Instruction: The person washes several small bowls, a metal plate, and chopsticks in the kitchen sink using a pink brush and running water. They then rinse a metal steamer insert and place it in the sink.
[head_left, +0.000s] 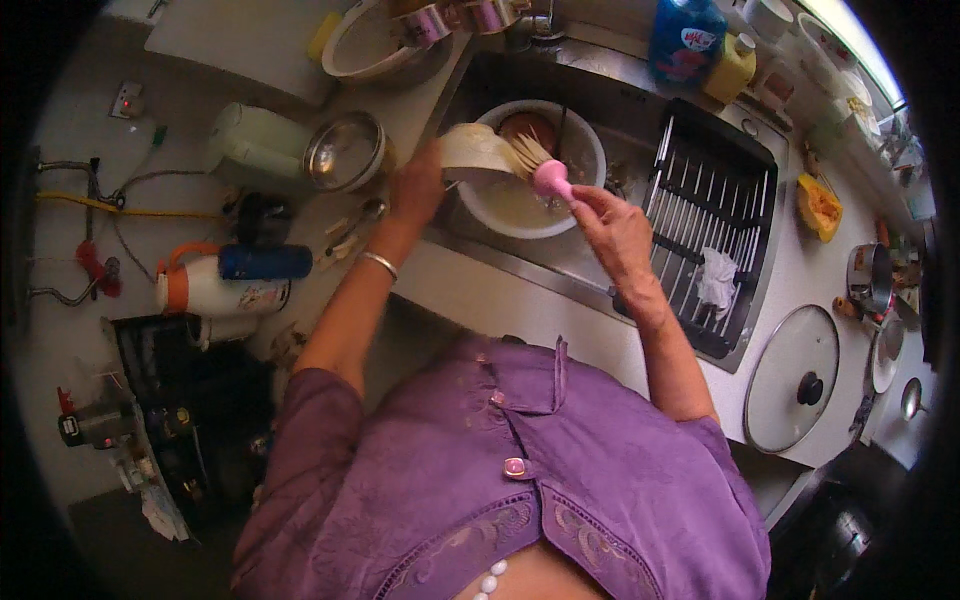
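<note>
My left hand (421, 182) grips a white bowl (480, 152), tilted on its side above the left part of the sink. In my right hand (616, 226) is a pink-handled scrub brush (553, 178), its pale bristles against or very near the bowl's rim. Below both hands, a white basin (592, 142) sits in the sink and holds cloudy water. Inside it a brown round dish (529, 127) shows partly behind the brush. The bowl hides part of the basin's left side.
A black dish rack (720, 195) with a white cloth (717, 281) spans the sink's right side. Steel bowls (345, 152) stand left of the sink. A glass lid (787, 375) and a cut pumpkin piece (819, 208) lie right. Detergent bottles (684, 45) line the back.
</note>
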